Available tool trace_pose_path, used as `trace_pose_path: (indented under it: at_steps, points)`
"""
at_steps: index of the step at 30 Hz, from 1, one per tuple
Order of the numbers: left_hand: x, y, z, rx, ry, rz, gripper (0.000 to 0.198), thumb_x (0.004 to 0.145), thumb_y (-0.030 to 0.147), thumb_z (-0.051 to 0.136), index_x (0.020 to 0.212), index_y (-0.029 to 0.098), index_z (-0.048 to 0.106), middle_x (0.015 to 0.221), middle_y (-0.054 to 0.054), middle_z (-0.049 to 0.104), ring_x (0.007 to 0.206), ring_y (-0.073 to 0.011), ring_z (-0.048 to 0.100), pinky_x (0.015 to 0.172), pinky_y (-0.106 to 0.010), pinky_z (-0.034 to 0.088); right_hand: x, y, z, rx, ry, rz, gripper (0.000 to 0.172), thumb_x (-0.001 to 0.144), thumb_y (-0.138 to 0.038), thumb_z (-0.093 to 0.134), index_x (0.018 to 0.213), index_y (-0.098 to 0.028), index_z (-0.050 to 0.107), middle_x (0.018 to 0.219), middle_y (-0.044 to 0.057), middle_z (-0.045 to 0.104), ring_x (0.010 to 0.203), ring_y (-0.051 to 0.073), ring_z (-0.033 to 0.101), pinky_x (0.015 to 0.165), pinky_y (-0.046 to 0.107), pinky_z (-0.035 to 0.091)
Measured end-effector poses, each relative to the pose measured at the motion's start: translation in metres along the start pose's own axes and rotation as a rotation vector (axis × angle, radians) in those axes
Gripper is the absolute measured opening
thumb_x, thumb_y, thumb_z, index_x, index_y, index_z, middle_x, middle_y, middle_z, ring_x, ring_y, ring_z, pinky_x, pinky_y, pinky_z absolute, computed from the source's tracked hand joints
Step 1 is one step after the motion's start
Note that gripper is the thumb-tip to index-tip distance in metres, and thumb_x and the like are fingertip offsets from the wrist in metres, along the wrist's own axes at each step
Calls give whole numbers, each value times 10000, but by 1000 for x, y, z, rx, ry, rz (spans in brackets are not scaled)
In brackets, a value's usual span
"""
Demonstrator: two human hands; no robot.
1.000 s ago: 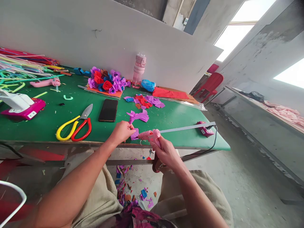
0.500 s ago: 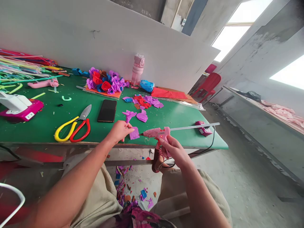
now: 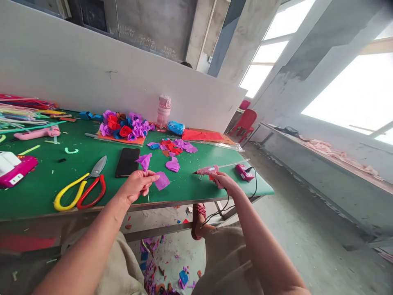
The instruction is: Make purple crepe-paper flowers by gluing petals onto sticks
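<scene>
In my left hand (image 3: pixel 136 186) I pinch a purple paper petal (image 3: pixel 162 181) by its left edge. The same fingers hold a thin white stick (image 3: pixel 147 194) with a purple paper flower (image 3: pixel 144 161) at its top. My right hand (image 3: pixel 225 183) is closed around the handle of a pink glue gun (image 3: pixel 208 171), low over the table's front part. Its nozzle points left toward the petal, with a gap between them. A long clear glue stick (image 3: pixel 234 162) juts from its back. Purple petals (image 3: pixel 172 164) lie on the green table just beyond my hands.
Yellow-and-red-handled scissors (image 3: pixel 89 186) and a black phone (image 3: pixel 127 162) lie to the left. Finished paper flowers (image 3: pixel 125 125), a pink bottle (image 3: pixel 163 114) and a loose petal pile (image 3: pixel 176 146) stand farther back. A magenta power socket (image 3: pixel 245 172) with a cable sits right. Scraps litter the floor.
The glue gun has drawn away from the petal to the right and is lower at the table. My left hand has turned, bringing the flower and its stick into view. The camera view has shifted.
</scene>
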State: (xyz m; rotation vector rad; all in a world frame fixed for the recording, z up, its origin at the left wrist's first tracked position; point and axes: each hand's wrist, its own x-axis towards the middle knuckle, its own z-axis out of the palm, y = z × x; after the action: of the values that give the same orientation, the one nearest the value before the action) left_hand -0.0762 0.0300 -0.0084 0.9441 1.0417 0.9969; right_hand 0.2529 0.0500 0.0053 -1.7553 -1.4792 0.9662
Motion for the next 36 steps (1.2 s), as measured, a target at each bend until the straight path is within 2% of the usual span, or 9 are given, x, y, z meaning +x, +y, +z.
trace_pose_path:
  at_steps: [6,10,14,18,20,23,26,32,36]
  points:
    - [-5,2,1,-18,-16,37,331,567,344,804,674,138,569,358,117,340,297,-18,254,272,-155,255,8,4,2,-253,176,-3,378,725,-535,602,631,-168,588,509,-16,514,537,137,503,537,243,351]
    - [-7,8,4,4,-16,49,347,555,350,812,689,133,576,359,120,331,308,-19,244,271,-156,264,-1,-19,28,-251,238,-211,401,860,-531,426,826,-181,618,800,47,646,817,184,581,735,279,415]
    - [-6,23,4,40,17,95,356,551,362,812,685,130,578,371,118,336,310,-16,245,271,-155,269,-33,-52,76,-21,-196,-512,464,911,-526,342,1080,-213,639,1091,63,664,1061,199,574,883,291,419]
    - [0,46,-4,68,86,173,352,568,363,804,708,131,580,380,119,340,308,-13,252,278,-146,272,-60,-69,98,-115,-729,-639,380,854,-512,490,978,-226,706,883,1,713,766,159,625,684,235,449]
    - [2,57,-6,79,84,183,345,568,346,807,713,140,572,379,121,338,305,-15,258,279,-144,272,-57,-72,95,-100,-850,-601,355,808,-505,562,860,-191,720,735,-10,693,630,126,585,591,218,424]
    - [5,66,-3,88,27,168,334,572,329,806,715,154,561,381,120,342,302,-22,270,278,-147,270,-31,-72,90,183,-640,-424,404,762,-533,600,668,-146,667,561,-15,602,514,94,512,527,210,398]
    - [6,61,4,95,-36,154,313,585,329,796,701,162,558,382,120,324,304,-25,270,278,-147,264,-5,-68,95,575,-322,-286,420,716,-566,632,723,-147,665,619,1,614,555,92,523,575,215,422]
    - [4,40,15,178,-93,33,299,576,353,789,691,155,598,398,112,335,300,-21,257,268,-156,241,-9,-68,112,829,-631,-64,490,734,-618,572,813,-149,690,783,55,666,722,141,602,701,252,457]
    - [6,33,25,349,-60,28,301,587,386,768,674,131,633,505,70,453,307,-15,307,267,-171,248,-20,-73,111,594,-486,-176,306,715,-461,653,681,-157,646,649,-3,616,618,110,535,613,217,408]
